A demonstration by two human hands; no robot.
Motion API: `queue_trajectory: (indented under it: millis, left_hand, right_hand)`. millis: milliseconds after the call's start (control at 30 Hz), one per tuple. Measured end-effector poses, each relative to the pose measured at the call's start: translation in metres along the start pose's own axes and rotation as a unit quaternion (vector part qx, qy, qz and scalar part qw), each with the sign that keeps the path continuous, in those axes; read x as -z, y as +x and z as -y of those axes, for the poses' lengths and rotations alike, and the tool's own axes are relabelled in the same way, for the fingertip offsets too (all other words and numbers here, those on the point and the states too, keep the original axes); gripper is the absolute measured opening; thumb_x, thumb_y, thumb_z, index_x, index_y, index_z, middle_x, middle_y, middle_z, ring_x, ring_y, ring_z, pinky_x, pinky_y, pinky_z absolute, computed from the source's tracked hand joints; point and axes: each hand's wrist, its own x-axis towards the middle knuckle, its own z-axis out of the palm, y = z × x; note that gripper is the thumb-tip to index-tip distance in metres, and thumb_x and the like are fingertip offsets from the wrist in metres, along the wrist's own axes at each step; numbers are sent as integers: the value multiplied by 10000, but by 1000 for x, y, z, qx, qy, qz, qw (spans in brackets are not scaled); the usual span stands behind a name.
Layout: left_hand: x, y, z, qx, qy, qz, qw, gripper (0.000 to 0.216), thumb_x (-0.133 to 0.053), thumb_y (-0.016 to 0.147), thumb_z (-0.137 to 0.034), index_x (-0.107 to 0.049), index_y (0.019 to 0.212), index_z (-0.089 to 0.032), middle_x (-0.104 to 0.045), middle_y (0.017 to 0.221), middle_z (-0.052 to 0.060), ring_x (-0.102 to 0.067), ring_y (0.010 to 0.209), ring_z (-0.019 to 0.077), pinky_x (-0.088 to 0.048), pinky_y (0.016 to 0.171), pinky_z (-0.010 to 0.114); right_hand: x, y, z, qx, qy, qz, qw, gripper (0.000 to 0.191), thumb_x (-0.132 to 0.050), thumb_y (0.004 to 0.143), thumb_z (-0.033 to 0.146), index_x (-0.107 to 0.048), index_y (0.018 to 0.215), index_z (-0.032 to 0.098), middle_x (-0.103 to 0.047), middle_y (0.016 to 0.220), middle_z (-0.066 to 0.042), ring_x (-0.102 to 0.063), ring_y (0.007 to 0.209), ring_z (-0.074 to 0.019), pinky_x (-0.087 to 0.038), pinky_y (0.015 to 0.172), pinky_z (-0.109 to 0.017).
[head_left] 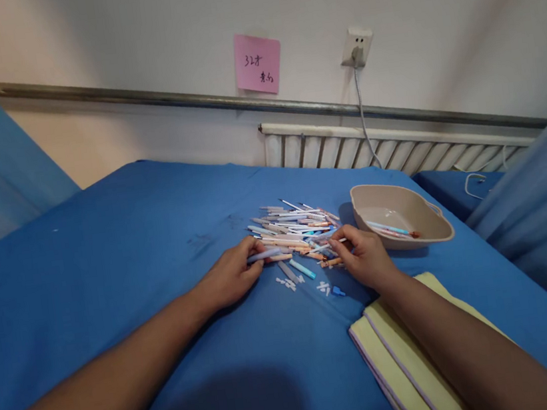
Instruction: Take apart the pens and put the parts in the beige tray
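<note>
Pinching lilac pen (pixel 266 255) with left hand (pixel 232 274), white stick (pixel 321 247) with right hand (pixel 367 257), both snugly. Seemingly picking through pen pile (pixel 292 221) just beyond grips; likely calls for careful separation next.

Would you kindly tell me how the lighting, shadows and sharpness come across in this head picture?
Head view: dim, uneven light; a broad, soft-edged shadow on the blue cloth at bottom centre; faint glare inside the beige basin; also in the head view, the piled pens look small and soft, while the pink note shows distinct handwriting.
</note>
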Motion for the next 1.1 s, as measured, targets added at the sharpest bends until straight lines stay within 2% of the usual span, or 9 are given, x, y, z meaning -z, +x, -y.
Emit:
queue_trajectory:
  millis: [133,367,1100]
  left_hand:
    - [-1,-1,-3,-4,1,-6,1000,193,-442,793,-243,-521,964,-200,-618,838,6,-548,719,178,-381,661,281]
    - [-1,-1,-6,-6,14,16,1000,209,-424,816,-252,-522,993,-202,-609,822,11,-563,731,186,-383,662,285]
    - [-2,-1,-2,-15,13,14,1000,188,-431,815,-229,-531,972,-202,-611,816,8,-559,724,181,-373,648,276]
  right_hand:
    - [4,0,2,31,-53,-11,998,111,-484,866,239,-575,821,194,-617,705,-6,-578,632,-138,-402,599,-230]
    - [3,-2,9,65,-81,21,994,97,-500,853,217,-586,814,195,-629,695,-3,-574,625,-134,-379,591,-229]
    - [-2,-3,7,32,-71,23,997,96,-517,852,233,-602,837,192,-663,731,-11,-592,631,-142,-386,598,-234]
